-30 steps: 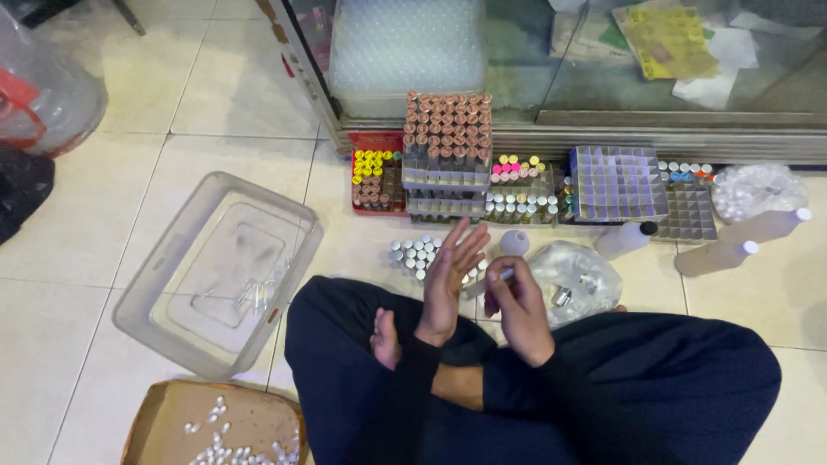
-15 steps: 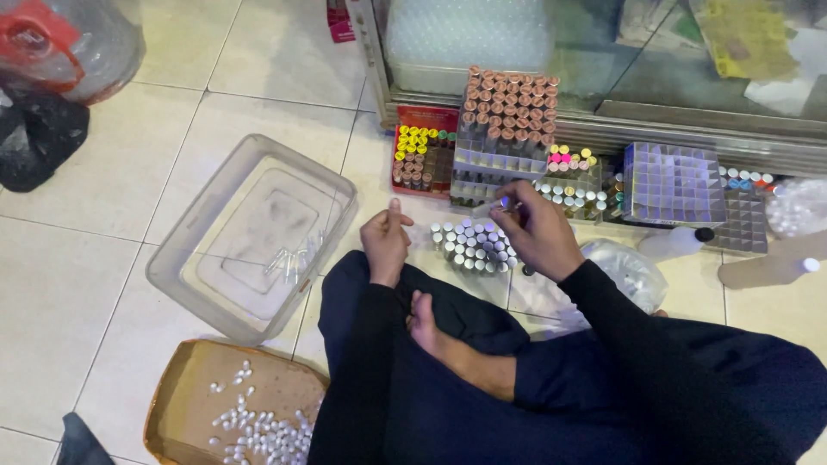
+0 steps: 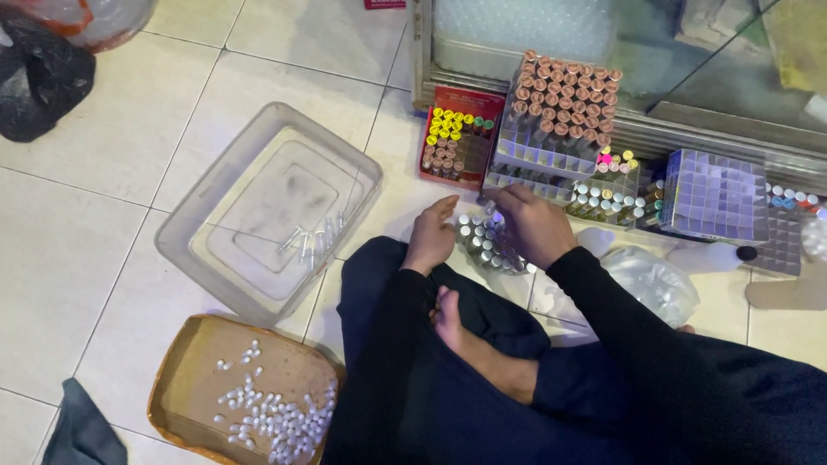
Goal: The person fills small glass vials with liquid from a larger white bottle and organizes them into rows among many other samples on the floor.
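Shop floor: glass display cabinet [image 3: 655, 52], racked vials [image 3: 560, 103], tiled floor [image 3: 77, 224].

We wear long dark navy sleeves down to both wrists and matching loose dark trousers; our hands and one foot are bare.

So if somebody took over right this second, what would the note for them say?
Left hand: open, fingertips beside the cluster of small silver-capped glass vials on the floor.
Right hand: resting over that cluster; its grip is hidden.
Clear plastic tub: a few empty tubes inside.
Brown cardboard tray: loose white caps.
Clear gridded racks: partly filled; purple gridded rack looks empty.
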